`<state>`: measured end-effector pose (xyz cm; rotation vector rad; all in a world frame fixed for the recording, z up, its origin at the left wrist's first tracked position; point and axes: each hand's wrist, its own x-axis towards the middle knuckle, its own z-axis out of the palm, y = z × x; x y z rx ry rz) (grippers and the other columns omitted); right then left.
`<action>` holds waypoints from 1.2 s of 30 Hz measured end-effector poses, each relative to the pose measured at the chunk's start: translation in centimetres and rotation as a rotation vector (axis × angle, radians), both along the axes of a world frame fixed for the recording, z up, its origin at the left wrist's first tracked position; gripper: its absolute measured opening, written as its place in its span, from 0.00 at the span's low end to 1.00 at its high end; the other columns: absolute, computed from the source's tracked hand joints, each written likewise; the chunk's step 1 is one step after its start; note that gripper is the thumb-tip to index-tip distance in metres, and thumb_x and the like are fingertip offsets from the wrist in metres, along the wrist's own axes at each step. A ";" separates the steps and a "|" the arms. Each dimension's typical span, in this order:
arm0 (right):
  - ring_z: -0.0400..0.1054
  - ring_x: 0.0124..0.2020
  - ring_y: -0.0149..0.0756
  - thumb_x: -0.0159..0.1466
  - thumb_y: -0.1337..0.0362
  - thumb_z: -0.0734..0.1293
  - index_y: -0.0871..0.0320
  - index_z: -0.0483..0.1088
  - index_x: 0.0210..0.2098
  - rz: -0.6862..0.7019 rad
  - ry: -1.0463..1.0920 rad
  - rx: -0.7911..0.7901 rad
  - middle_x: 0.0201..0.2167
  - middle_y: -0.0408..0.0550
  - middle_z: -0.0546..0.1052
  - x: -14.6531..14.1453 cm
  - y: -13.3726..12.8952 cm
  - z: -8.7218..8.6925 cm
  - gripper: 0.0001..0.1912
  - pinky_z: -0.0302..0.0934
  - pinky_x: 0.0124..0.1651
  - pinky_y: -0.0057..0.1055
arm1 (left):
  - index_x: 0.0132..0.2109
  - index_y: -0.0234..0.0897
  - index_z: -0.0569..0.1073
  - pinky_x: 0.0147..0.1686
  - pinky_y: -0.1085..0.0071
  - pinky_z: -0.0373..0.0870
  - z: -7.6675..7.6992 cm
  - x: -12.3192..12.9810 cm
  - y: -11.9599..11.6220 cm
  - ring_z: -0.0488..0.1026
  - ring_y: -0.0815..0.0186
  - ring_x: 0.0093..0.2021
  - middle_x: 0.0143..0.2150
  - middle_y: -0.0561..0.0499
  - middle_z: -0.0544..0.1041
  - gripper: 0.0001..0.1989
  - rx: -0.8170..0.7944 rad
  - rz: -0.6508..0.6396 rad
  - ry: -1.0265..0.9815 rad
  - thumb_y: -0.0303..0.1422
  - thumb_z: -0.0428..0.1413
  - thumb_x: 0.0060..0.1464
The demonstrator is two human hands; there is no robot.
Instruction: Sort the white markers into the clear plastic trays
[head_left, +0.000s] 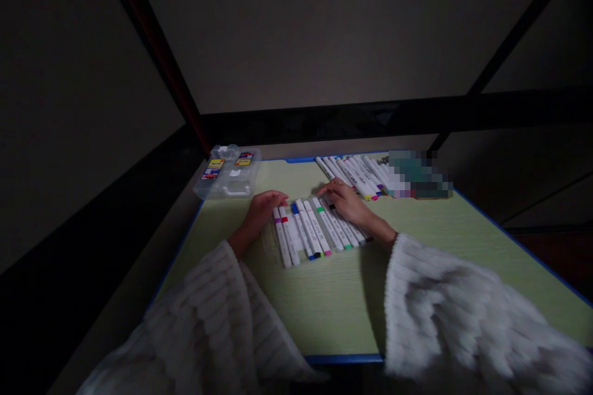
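A row of white markers (309, 228) with coloured bands and caps lies slanted in a clear plastic tray (269, 244) on the table. My left hand (265, 205) is at the tray's far left corner, its fingers reaching right above the purple-banded and red-banded markers; nothing shows in it. Over the right part of the row rests my right hand (346, 200), fingers loosely bent and fingertips near the top of the green-banded marker (330, 222). It covers the upper ends of the rightmost markers. Whether its fingertips touch them I cannot tell.
A clear plastic case (238, 176) with a handle and colourful labels stands at the table's far left. More white markers (354, 174) lie in a pile at the back right, beside a blurred-out green item (419, 176). The pale green table (324, 308) has blue edges; walls rise behind it.
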<state>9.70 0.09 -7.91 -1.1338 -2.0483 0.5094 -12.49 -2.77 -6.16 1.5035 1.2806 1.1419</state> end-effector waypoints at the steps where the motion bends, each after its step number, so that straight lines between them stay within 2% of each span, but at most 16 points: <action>1: 0.62 0.39 0.36 0.57 0.74 0.53 0.61 0.71 0.34 0.003 -0.009 0.004 0.31 0.49 0.67 0.0 -0.1 -0.1 0.16 0.55 0.47 0.35 | 0.29 0.34 0.73 0.32 0.73 0.64 -0.1 0.0 0.1 0.69 0.68 0.29 0.26 0.52 0.74 0.11 0.002 -0.002 0.004 0.37 0.51 0.46; 9: 0.63 0.39 0.37 0.61 0.69 0.52 0.62 0.71 0.36 0.028 -0.157 -0.006 0.35 0.51 0.68 -0.2 -0.5 0.3 0.17 0.55 0.48 0.35 | 0.30 0.33 0.72 0.30 0.73 0.64 0.0 -0.1 0.0 0.69 0.68 0.28 0.26 0.52 0.74 0.12 0.025 -0.014 0.030 0.38 0.51 0.46; 16: 0.63 0.38 0.36 0.63 0.67 0.53 0.63 0.70 0.36 0.007 -0.250 -0.014 0.34 0.51 0.68 -0.4 -1.0 1.1 0.15 0.56 0.45 0.33 | 0.29 0.33 0.72 0.31 0.73 0.65 0.0 0.0 0.0 0.70 0.68 0.29 0.26 0.51 0.75 0.11 0.041 -0.005 0.039 0.37 0.51 0.46; 24: 0.62 0.37 0.35 0.63 0.66 0.53 0.62 0.69 0.33 0.007 -0.290 0.022 0.31 0.49 0.67 -0.5 -1.0 1.1 0.14 0.56 0.43 0.32 | 0.30 0.33 0.72 0.30 0.73 0.64 0.1 0.1 -0.1 0.69 0.69 0.28 0.27 0.51 0.74 0.11 0.016 -0.006 0.029 0.37 0.51 0.46; 36: 0.63 0.36 0.34 0.61 0.65 0.56 0.61 0.70 0.33 0.005 -0.234 -0.034 0.31 0.48 0.67 -0.5 -0.8 1.0 0.12 0.56 0.43 0.31 | 0.29 0.34 0.72 0.30 0.73 0.65 -0.2 0.2 0.0 0.70 0.68 0.28 0.25 0.52 0.75 0.11 0.031 0.021 0.062 0.37 0.51 0.45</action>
